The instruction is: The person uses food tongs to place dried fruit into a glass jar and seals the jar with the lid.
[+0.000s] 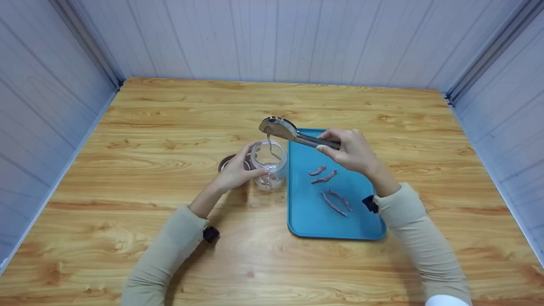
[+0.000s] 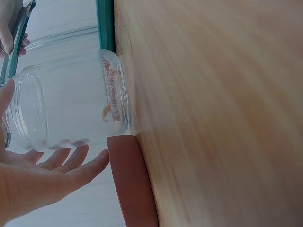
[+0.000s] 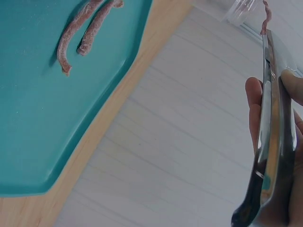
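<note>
My left hand holds a clear jar around its side, thumb near the rim. The jar stands upright on the table, with several reddish strips at its bottom. In my right hand is a pair of metal tongs, gripped by the dark handles and slanting over the jar. From their tips hangs one thin wrinkled strip, like dried meat; its lower end reaches into the jar's mouth in the head view. Several similar strips lie apart on a blue tray to the right.
A reddish-brown lid lies on the wooden table, left of the jar and partly behind my left hand. The tray's left edge runs close by the jar. Pale panel walls enclose the table at the back and both sides.
</note>
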Motion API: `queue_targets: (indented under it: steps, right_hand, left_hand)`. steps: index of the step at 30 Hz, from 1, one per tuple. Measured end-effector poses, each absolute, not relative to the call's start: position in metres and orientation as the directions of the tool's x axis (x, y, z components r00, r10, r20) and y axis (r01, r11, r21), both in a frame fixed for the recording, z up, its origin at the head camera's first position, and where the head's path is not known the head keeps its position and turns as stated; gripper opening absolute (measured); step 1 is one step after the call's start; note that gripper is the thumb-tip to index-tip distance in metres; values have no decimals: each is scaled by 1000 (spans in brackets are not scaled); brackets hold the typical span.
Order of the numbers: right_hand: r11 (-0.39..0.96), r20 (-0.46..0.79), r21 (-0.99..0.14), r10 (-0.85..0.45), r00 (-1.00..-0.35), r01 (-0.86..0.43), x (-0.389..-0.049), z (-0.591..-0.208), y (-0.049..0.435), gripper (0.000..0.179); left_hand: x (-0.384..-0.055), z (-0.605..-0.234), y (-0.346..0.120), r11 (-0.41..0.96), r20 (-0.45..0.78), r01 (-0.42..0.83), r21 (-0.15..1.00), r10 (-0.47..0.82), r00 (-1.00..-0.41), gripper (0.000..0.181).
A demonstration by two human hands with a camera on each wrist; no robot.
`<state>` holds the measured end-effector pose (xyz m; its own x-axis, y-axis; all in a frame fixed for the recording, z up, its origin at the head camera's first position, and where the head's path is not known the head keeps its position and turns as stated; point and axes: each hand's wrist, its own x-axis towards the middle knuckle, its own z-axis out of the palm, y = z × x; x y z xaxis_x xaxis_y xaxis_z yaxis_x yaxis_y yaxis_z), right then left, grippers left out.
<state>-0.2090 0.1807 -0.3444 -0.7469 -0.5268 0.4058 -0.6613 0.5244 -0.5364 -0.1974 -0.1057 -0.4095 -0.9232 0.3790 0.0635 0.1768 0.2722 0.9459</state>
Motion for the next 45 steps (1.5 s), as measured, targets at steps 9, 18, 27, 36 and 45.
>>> queue_targets:
  steps: [9,18,27,36,45]
  right_hand:
    - [536,398,-516,-541,-741,-668,-210,-348,179,18]
    - [537,358,-552,-538,-763,-638,-210,-347,192,24]
    - [568,346,-534,-529,-775,-626,-208,-347,215,31]
    - [591,335,-527,-516,-789,-610,-201,-354,246,37]
    - [634,313,-523,-479,-820,-570,-187,-360,277,40]
  left_hand:
    - [-197,-410,-106,283,83,201,938,378,-922,73]
    - [-195,-407,-107,310,57,179,934,364,-930,72]
    - [-195,-407,-108,309,53,180,934,378,-924,73]
    - [-196,-409,-107,309,67,193,931,375,-924,73]
    - [-196,-408,-107,320,52,182,930,373,-926,74]
